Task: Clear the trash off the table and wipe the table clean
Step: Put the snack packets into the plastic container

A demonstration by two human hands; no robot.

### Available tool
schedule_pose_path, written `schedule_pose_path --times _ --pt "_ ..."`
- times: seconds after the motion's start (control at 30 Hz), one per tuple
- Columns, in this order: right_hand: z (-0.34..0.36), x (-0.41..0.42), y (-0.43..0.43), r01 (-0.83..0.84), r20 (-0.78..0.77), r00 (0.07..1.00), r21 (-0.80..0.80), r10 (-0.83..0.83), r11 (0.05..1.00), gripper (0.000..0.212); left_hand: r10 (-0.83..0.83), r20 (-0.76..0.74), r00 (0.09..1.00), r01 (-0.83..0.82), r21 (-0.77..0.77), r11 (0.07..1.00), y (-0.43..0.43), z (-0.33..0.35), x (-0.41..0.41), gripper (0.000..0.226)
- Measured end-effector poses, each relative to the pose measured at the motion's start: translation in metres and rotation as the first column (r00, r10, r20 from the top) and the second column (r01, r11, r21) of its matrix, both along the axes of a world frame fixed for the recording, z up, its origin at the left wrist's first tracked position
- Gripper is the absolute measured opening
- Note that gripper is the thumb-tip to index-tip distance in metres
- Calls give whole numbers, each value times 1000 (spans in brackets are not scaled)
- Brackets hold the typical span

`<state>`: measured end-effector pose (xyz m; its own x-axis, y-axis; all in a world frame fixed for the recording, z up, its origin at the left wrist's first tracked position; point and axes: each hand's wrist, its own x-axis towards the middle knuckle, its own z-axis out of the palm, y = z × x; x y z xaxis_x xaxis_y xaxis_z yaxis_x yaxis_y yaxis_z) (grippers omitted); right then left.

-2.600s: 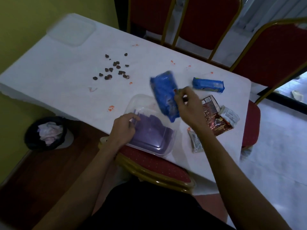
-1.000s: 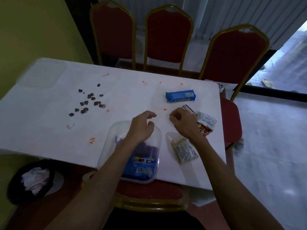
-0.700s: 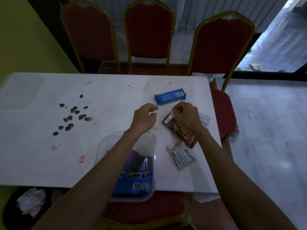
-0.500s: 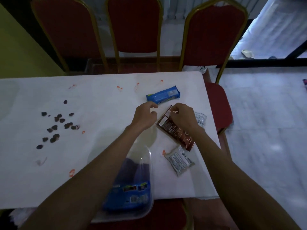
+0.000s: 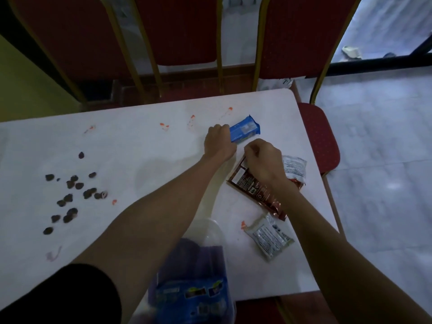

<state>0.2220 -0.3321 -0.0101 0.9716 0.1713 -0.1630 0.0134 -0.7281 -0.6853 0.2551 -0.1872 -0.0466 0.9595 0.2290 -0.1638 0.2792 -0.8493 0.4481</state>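
Blue wrapper is lying at the far side of the white table, and its nearer end is gripped by the left hand, fingers curled round it. Just beside that, the top corner of a brown wrapper is pinched by the right hand, with the rest of it flat on the table. A white sachet is tucked against the brown wrapper's far side, and a silvery sachet is lying a bit nearer the front edge. At the near edge a clear container is sitting under the left forearm, with a purple cloth and another blue packet inside. Off to the left, dark bits are scattered around; could be crumbs or seeds, too dim to call. Orange smears are dotted along the far side. Red chairs are lined up behind the table.
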Motion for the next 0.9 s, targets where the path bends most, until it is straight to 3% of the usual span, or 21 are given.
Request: schedule_pose_path --times 0.13,0.27,0.4,0.57,0.7,0.77,0.9 --pt "17 -3 1 92 -42 995 78 -89 993 23 77 44 996 -71 -121 990 7 16 -15 27" --pt "41 -18 8 142 -81 988 191 -129 971 29 229 118 966 -169 -380 910 15 72 -71 26" --pt "67 -67 34 31 -153 988 323 20 946 46 382 83 920 -289 -514 808 23 115 -161 30" --pt "69 -154 68 -138 -217 946 404 242 904 50 551 -4 834 -492 -455 742 39 124 -278 39" --pt "63 -206 80 -273 -252 883 410 396 870 38 613 -61 788 -576 -425 698 34 116 -345 38" --pt "54 -222 81 -330 -285 850 367 443 870 26 621 -80 780 -596 -398 698 29 105 -365 41" --pt "30 -237 84 -362 -379 806 291 454 886 24 599 -122 791 -606 -290 741 24 85 -384 57"
